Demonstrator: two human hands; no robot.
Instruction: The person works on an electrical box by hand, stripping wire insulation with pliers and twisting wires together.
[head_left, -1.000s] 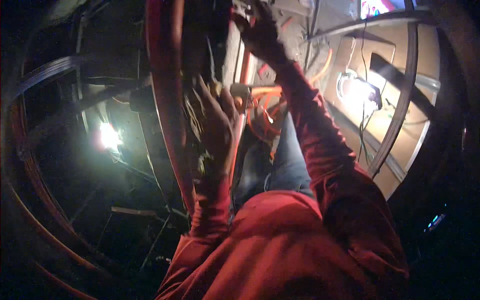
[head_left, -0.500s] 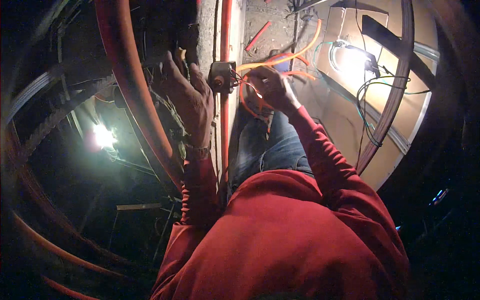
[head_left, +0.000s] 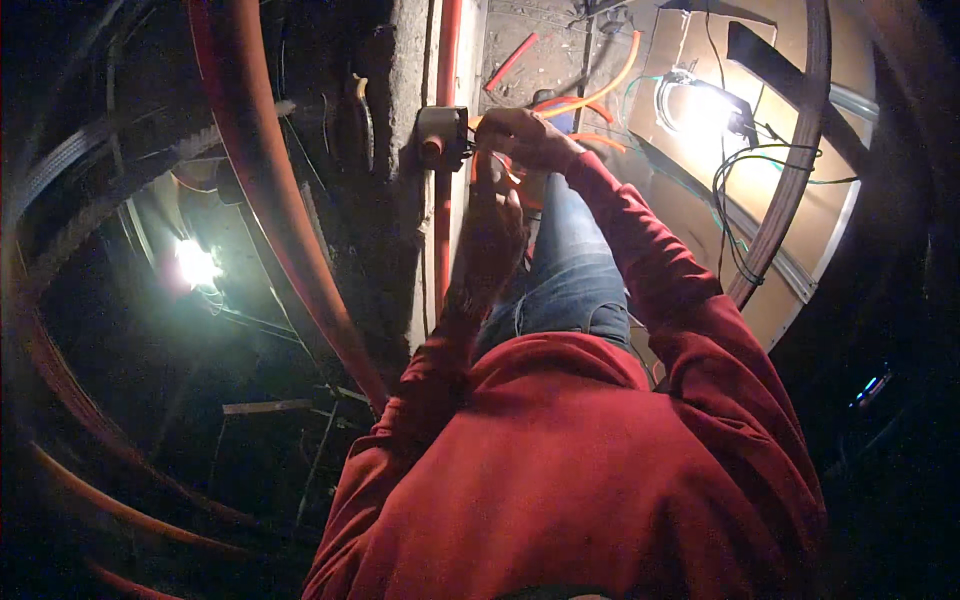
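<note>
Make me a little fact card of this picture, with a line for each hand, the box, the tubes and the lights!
Left hand: close to the right hand, beside the box; grip too dark to tell
Right hand: fingers bent, near the box's right side; grip unclear
Box: small, dark, in line with a red pipe
Tubes: a curved orange tube and a short red piece beyond the hands
Lights: bright lamp at right, another light at left
</note>
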